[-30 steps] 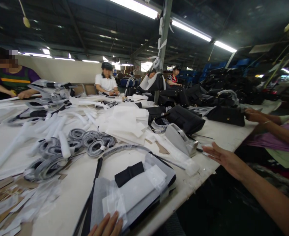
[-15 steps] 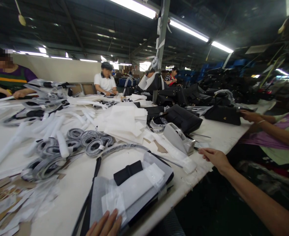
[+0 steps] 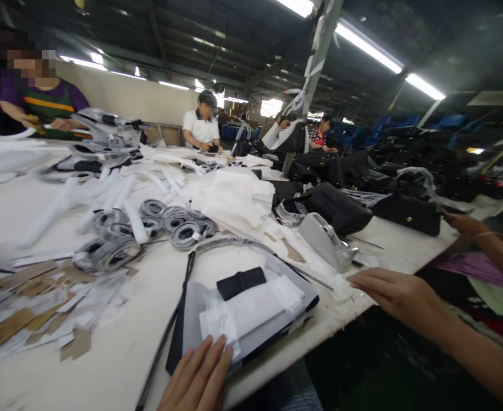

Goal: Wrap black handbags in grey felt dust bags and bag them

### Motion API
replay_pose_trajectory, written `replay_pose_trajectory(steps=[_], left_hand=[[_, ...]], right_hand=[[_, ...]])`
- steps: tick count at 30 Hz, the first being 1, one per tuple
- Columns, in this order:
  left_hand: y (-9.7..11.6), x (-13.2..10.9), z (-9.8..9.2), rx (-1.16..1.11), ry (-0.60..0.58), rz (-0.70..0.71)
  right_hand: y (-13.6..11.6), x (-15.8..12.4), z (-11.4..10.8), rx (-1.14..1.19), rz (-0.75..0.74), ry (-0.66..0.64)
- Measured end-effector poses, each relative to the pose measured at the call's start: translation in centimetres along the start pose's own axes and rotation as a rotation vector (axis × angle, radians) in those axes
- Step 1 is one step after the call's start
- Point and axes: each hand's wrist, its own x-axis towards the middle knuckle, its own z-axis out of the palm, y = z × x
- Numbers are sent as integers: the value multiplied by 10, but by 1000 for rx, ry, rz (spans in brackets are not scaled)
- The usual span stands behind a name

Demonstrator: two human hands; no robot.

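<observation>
A black handbag lies on the table in front of me, wrapped in translucent sheeting, with its plastic-covered handle arching away. White tissue packets and a small black rolled piece rest on top. My left hand presses on the near-left part of the packets, fingers stretched flat. At the table's right edge, my right hand is just short of the grey tape dispenser, apart from it. Its fingers are drawn together at the tips; whatever they pinch is hidden.
Coiled wrapped straps, white foam tubes and brown card scraps cover the left side. White sheets are stacked mid-table. Black bags stand behind the dispenser. A co-worker's hand touches another bag at right; other people sit opposite.
My right hand has come away from the tape dispenser toward me, palm turned lower. My left hand stays on the wrapped bag. The view has swung left.
</observation>
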Motion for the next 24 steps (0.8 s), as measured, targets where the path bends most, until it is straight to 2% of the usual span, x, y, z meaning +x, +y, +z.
replay_pose_trajectory(steps=[3,5,8,10,13,18,24], left_hand=[[12,6,-9,-65,-18,-107],[18,11,-15,-120,-12,-186],[21,18,-21,-164,-7,-263],[22,20,-23,-169,-5,-274],[23,20,-23,-158,9,-266],[24,19,-20,-147,40,-296],[23,17,-18,-156,65,-289]], right_hand=[[-64,29,-7,162,-312,-97],[-105,50,-7,295,-474,-206],[-155,83,2,442,-605,-398],[-178,107,16,489,-666,-504],[-199,138,43,467,-740,-637],[-216,172,82,219,-820,-779],[-233,187,96,-51,-899,-824]])
